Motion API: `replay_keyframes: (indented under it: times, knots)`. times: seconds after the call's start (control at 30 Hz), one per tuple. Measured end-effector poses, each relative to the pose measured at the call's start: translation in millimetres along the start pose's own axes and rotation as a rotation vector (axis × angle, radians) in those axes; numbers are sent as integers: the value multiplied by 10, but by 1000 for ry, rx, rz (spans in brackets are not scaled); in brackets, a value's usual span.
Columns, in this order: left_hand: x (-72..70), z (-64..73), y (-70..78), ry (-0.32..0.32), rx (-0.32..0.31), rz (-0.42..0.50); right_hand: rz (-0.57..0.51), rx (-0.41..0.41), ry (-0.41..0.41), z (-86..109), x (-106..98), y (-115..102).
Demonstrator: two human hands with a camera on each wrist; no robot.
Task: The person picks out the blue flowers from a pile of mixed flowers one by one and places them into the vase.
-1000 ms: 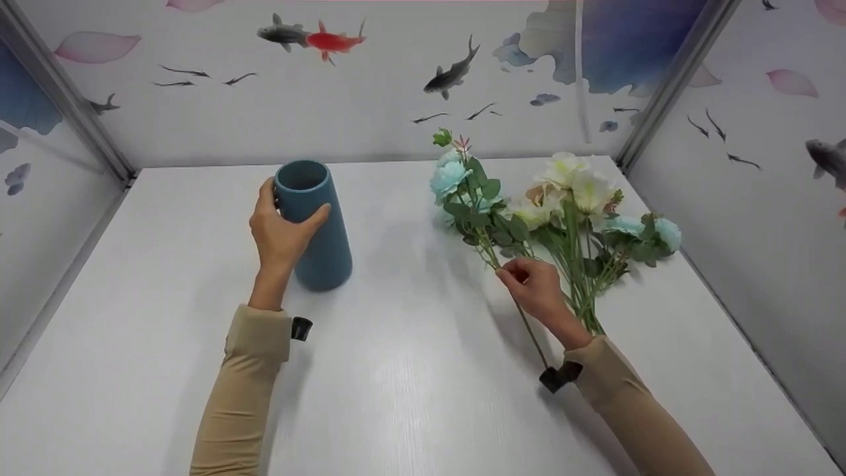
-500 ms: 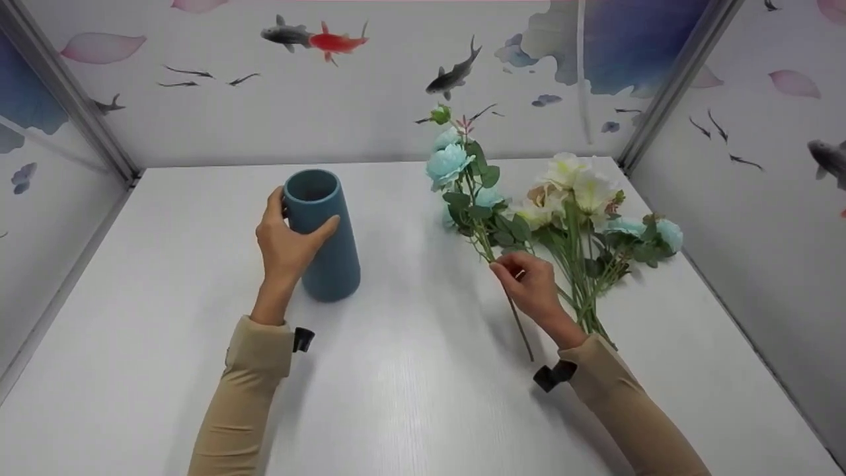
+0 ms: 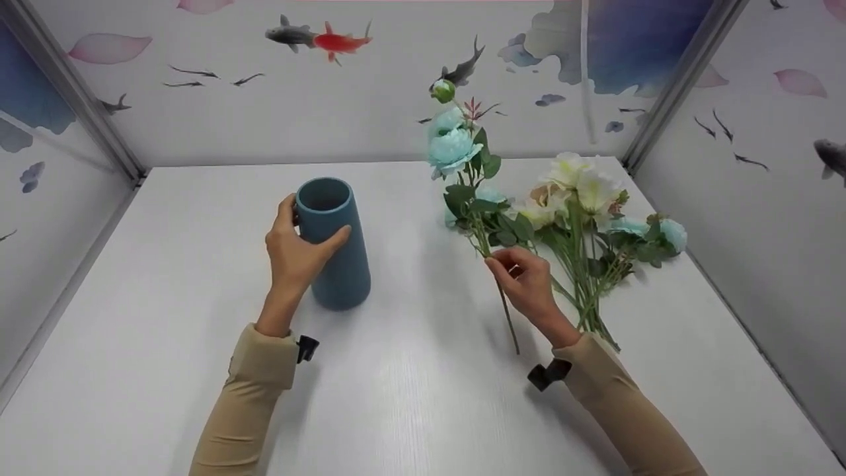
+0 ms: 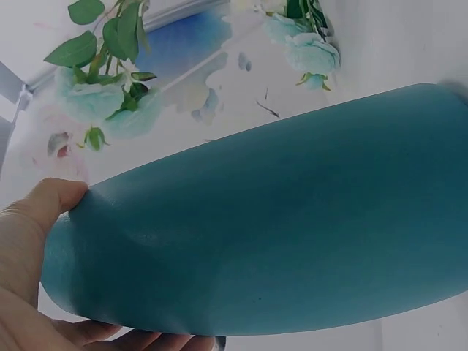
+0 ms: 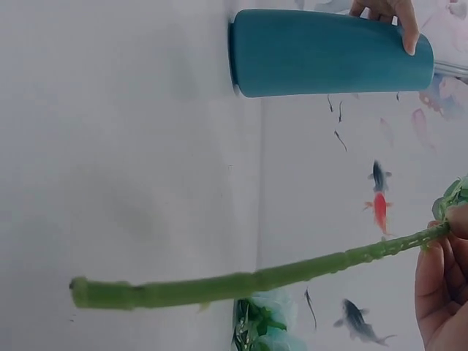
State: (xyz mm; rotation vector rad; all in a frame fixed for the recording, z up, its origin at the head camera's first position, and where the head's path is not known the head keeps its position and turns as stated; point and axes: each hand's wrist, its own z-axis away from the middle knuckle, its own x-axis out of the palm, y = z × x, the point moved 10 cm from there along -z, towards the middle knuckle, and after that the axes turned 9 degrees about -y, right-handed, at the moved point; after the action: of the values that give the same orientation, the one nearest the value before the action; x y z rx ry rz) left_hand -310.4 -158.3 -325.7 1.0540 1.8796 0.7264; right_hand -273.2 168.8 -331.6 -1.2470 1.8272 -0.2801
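Observation:
A tall blue vase [image 3: 344,274] stands upright on the table, its round mouth facing up. My left hand [image 3: 291,254] grips it near the top, thumb across the near side and fingers around the far left; some fingertips are hidden in the head view. My right hand [image 3: 529,281] pinches the stem of a light-blue artificial flower spray [image 3: 455,152] between thumb and fingers. Its blooms and leaves rise above the hand, and the bare stem [image 5: 212,287] hangs below, its cut end off the table. Vase and spray are apart.
To the right lies a bunch of artificial flowers, with white blooms [image 3: 591,192], light-blue blooms [image 3: 673,235] and green stems [image 3: 585,291]. Printed panels with fish [image 3: 340,43] wall in the white table [image 3: 396,396] at the back and sides.
The left hand has brought the vase rightward and nearer to me. The right hand has raised the flower spray and shifted it slightly left, away from the bunch, turning it more upright.

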Motion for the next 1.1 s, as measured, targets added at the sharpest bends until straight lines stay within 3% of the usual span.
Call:
replay_keyframes:
  times: [0.27, 0.73, 1.1]
  knots:
    - [11, 48, 61, -4, 21, 3, -66, -28, 18, -29, -3, -30]
    - [84, 162, 156, -48, 33, 25, -152, 25, 37, -77, -8, -11]
    - [166, 232, 249, -83, 65, 44, -134, -17, 79, -103, -33, -73]
